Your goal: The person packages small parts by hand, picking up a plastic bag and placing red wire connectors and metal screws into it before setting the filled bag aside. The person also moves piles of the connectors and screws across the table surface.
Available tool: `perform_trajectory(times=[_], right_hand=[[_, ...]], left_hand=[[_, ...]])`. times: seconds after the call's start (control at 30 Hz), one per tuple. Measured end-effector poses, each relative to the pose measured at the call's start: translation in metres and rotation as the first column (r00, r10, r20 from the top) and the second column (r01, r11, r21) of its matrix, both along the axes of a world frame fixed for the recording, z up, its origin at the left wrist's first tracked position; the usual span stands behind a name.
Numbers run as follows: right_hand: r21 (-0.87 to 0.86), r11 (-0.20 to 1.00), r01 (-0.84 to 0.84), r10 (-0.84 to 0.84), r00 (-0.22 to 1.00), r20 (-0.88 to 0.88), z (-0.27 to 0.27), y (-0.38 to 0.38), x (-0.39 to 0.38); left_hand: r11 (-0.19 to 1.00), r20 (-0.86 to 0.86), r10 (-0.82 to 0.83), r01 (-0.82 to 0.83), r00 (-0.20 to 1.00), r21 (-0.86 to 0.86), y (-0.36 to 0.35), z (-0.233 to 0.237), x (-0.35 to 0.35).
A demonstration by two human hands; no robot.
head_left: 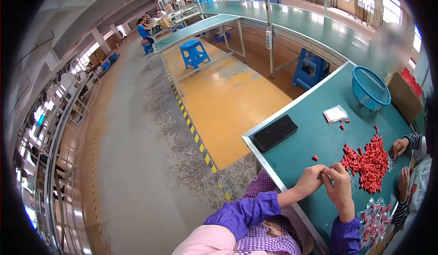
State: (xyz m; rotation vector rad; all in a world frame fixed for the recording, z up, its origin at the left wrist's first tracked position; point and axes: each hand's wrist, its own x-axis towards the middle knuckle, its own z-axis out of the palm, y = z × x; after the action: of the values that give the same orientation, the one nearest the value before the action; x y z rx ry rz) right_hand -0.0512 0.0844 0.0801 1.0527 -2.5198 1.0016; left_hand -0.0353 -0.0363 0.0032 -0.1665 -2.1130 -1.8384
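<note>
My left hand [310, 180] and my right hand [339, 185] meet above the green tabletop near its front edge. The fingers of both are pinched together at the tips, and whatever they hold is hidden or too small to name. Just beyond my hands lies a heap of small red plastic plugs [370, 164]. Thin grey metal pieces [391, 163], perhaps screws, are scattered along the heap's edge. A single red plug [315, 157] rests apart, left of the heap. Clear plastic bags with red pieces inside [375, 223] lie to the right of my right forearm.
A black phone [275, 133] lies by the table's left corner. Farther back are a white packet [336, 114], a blue plastic basket [370, 88] and a cardboard box [404, 95]. A co-worker's hands [400, 147] reach in from the right. Blue stools [194, 54] stand beyond.
</note>
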Motion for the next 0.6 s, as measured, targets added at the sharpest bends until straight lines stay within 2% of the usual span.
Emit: perform_trajectory(times=[0.03,0.13,0.17,0.2,0.23,0.27,0.3,0.33,0.37,0.4,0.47,0.5,0.53,0.57,0.6], right_hand=[[0.049,0.998,-0.043,0.044,0.998,-0.036,-0.003,0.002,-0.001],[0.062,0.998,-0.019,0.025,0.996,-0.089,-0.003,0.006,0.000],[0.061,0.998,-0.017,0.022,0.996,-0.090,-0.003,0.007,0.000],[-0.020,1.000,0.016,-0.014,0.998,0.056,-0.003,0.007,0.000],[-0.094,0.994,0.060,-0.040,0.978,0.204,-0.002,0.009,0.000],[-0.093,0.994,0.063,-0.043,0.978,0.203,0.000,0.011,-0.001],[-0.134,0.989,0.063,-0.022,0.959,0.283,0.003,0.014,-0.002],[-0.175,0.982,0.067,0.001,0.932,0.362,0.003,0.017,-0.002],[-0.236,0.959,0.156,-0.002,0.837,0.547,-0.006,0.025,-0.004],[-0.235,0.959,0.160,-0.006,0.836,0.548,-0.010,0.024,-0.007],[-0.499,0.836,0.231,0.139,0.789,0.598,-0.016,0.028,-0.006],[-0.436,0.866,0.244,0.114,0.752,0.649,-0.011,0.033,-0.006],[-0.484,0.847,0.219,0.163,0.760,0.629,-0.018,0.036,-0.008],[-0.455,0.846,0.278,0.138,0.710,0.691,-0.018,0.042,-0.008],[-0.453,0.855,0.254,0.137,0.731,0.669,-0.021,0.048,-0.007]], left_hand=[[1.000,0.000,0.001,-0.001,1.000,0.000,0.000,-0.001,0.001],[0.999,0.000,-0.028,0.028,1.000,0.047,0.003,0.007,0.004],[0.983,0.132,-0.118,0.097,0.984,0.155,0.001,0.010,0.005],[0.952,0.253,-0.218,0.148,0.942,0.269,-0.001,0.016,0.007],[0.951,0.254,-0.221,0.151,0.941,0.269,0.001,0.019,0.008],[0.911,0.222,-0.224,0.123,0.949,0.393,0.003,0.021,0.009],[0.855,0.191,-0.223,0.097,0.956,0.510,0.005,0.024,0.010],[0.854,0.193,-0.226,0.099,0.955,0.511,0.005,0.026,0.012],[0.902,0.214,-0.219,0.114,0.952,0.416,0.003,0.029,0.013],[0.940,0.234,-0.210,0.130,0.949,0.316,0.001,0.031,0.013],[0.913,0.182,-0.245,0.164,0.952,0.374,0.000,0.026,0.011],[0.877,0.129,-0.285,0.204,0.950,0.436,0.006,0.020,0.010],[0.917,0.016,-0.231,0.212,0.973,0.339,0.005,0.020,0.009],[0.942,-0.105,-0.199,0.220,0.974,0.253,0.005,0.017,0.005],[0.926,-0.093,-0.224,0.242,0.970,0.289,0.005,0.022,0.006]])
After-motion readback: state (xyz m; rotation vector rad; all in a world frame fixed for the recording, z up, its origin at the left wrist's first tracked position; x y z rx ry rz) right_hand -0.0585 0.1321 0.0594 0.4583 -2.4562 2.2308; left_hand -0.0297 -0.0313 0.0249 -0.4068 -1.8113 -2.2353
